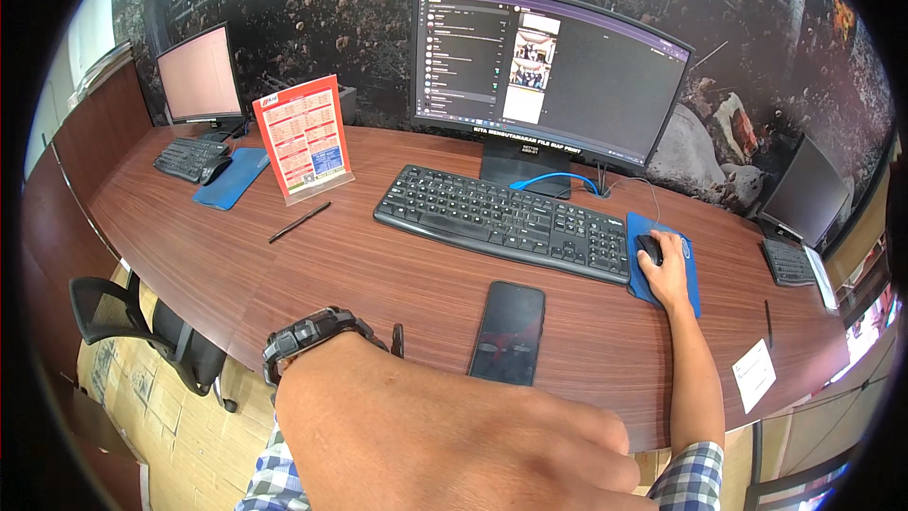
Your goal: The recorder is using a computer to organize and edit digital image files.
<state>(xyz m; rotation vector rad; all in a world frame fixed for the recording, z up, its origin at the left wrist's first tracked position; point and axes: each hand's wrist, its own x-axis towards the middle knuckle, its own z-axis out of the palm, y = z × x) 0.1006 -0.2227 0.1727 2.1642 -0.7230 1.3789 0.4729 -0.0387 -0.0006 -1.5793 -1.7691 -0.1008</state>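
Leftward, the left hand (515,435) is hanging large in the foreground with fingers curling, palm side hidden, so cannot tell whether it is gripping anything; beyond its knuckles a black phone (511,326) is lying on the bench (378,260). Farther right, well apart from the other, the right hand (669,273) is cupping the black mouse (650,248) on a blue pad (690,289); likely slip: a broad sideways stroke sending it off that narrow pad.

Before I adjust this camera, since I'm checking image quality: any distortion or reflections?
In the head view, the desk edges bow within a blackened rim; the phone screen shows faint reflections; the right hand on the mouse looks fairly sharp.
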